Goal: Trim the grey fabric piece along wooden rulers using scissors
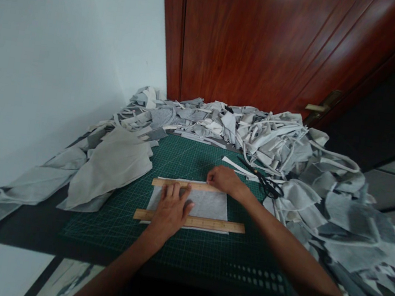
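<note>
A light grey piece of fabric [208,205] lies flat, with a wooden ruler [199,187] across its far edge and a second wooden ruler [216,225] across its near edge. My left hand [171,207] rests on the fabric with its fingers spread, the fingertips pressing on the far ruler. At the far edge, near that ruler's right end, my right hand [223,179] is closed with curled fingertips. Whatever those fingers pinch is too small or hidden to tell. Black-handled scissors [265,180] lie to the right of my right hand, beside narrow white fabric strips [235,166].
Under the work is a green cutting mat [177,157] on a dark table. Grey fabric scraps [227,123] are heaped along the back, with larger grey pieces [111,162] at left and more cloth [354,216] at right. A white wall and a wooden door [254,42] stand behind.
</note>
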Demonstrator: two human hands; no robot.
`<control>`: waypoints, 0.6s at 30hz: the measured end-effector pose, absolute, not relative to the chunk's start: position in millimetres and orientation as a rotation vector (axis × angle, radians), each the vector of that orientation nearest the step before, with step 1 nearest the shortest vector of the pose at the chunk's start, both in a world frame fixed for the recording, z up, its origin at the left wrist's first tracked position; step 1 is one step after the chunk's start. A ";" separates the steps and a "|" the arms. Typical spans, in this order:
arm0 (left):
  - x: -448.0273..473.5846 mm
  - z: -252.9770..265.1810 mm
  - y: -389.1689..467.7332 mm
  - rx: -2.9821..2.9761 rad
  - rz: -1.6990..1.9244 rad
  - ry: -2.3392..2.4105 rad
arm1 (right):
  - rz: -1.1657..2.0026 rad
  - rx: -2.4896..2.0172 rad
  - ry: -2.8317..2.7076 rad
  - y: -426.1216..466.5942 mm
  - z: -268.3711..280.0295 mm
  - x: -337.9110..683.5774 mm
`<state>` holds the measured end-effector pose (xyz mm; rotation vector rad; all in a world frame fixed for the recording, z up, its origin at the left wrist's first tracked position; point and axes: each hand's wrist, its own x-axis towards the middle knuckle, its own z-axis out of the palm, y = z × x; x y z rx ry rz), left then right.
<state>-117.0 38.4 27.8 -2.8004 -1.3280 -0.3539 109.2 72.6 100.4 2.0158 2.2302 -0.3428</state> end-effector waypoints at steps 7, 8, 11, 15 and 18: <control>-117.5 24.2 39.8 -2.799 -0.403 -1.317 | -0.301 2.041 2.225 66.7 93.6 134.4; -117.6 23.5 40.0 -2.802 -0.414 -1.312 | -0.305 2.049 2.227 65.5 92.8 138.1; -117.8 22.3 40.8 -2.810 -0.442 -1.311 | -0.322 2.071 2.215 62.0 90.9 148.2; -118.4 21.7 41.8 -2.812 -0.458 -1.297 | -0.336 2.104 2.189 57.4 91.1 157.7; -118.8 20.8 42.4 -2.801 -0.454 -1.287 | -0.347 2.105 2.162 53.1 94.1 163.9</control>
